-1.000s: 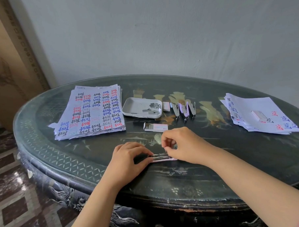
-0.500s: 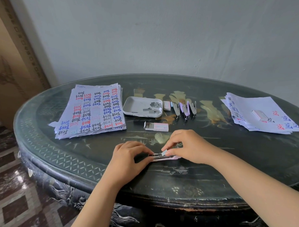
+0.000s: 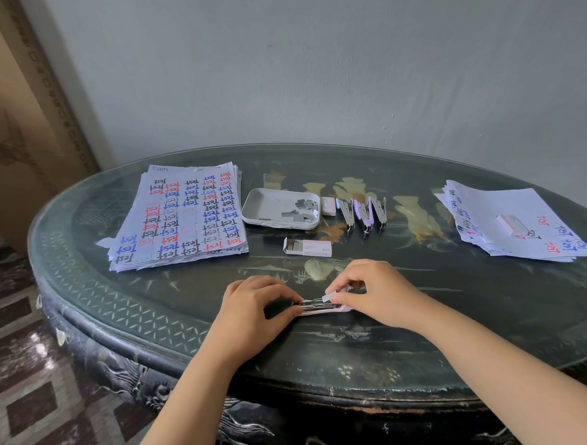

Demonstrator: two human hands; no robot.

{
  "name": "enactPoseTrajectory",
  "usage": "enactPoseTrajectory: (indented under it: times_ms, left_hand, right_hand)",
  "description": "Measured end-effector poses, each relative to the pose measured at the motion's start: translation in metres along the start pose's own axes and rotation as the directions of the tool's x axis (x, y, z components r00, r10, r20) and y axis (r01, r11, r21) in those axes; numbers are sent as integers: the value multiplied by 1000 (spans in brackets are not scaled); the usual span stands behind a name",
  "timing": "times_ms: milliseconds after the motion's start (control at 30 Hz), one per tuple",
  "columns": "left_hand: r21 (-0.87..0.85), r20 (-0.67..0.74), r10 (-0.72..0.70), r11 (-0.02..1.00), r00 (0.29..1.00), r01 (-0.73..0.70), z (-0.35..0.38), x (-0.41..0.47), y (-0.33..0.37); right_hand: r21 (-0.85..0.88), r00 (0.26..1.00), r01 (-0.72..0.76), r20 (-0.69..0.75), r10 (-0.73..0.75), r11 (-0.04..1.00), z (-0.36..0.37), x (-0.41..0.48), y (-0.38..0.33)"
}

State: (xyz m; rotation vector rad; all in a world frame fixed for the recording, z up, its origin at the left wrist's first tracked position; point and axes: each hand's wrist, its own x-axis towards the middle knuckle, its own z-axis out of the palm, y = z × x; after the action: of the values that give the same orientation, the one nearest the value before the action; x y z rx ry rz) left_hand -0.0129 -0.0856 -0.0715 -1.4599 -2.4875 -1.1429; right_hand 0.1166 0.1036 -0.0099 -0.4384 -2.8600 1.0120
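Left grip (image 3: 251, 308) is curled round the left end of a small pink stapler (image 3: 318, 306), with thumb and fingers pinching its metal top. Right grip (image 3: 380, 293) pinches what looks like a short strip of staples (image 3: 331, 296) just above the stapler's metal channel, though the piece is too small to be sure. The stapler lies flat on the dark painted tabletop (image 3: 483, 314), near its front edge, between the two grips. Farther back on the left lies a thick stack of sheets (image 3: 181, 217) covered with the word "Test" in black, blue and red. Well apart on the right lies a second stack (image 3: 481, 210), with a small box (image 3: 512, 224) lying on it. Between the stacks sits a white tray (image 3: 269, 207) holding loose staple strips. Just right of the tray come a little pink box (image 3: 329, 205) and then three staplers (image 3: 365, 213) in a row, each hinged open. An open staple box (image 3: 308, 247) lies in front of the tray, between it and the grips.
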Motion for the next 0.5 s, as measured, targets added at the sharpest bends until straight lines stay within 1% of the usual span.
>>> enactPoseTrajectory:
  times_ms: [133, 267, 400, 500]
  left_hand:
    - [-5, -2, 7, 1000, 1000, -7, 0, 0, 0]
    - [-14, -12, 8, 1000, 1000, -8, 1, 1, 1]
    - [-16, -10, 12, 1000, 1000, -12, 1, 0, -1]
    - [-16, -14, 16, 1000, 1000, -16, 1, 1, 0]
  right_hand:
    - [-43, 1000, 26, 0, -26, 999, 1, -1, 1]
    - [49, 997, 45, -69, -42, 998, 0, -1, 1]
    - [-13, 999, 37, -25, -37, 999, 1, -2, 4]
    - [-34, 999, 41, -25, -41, 999, 3, -2, 3]
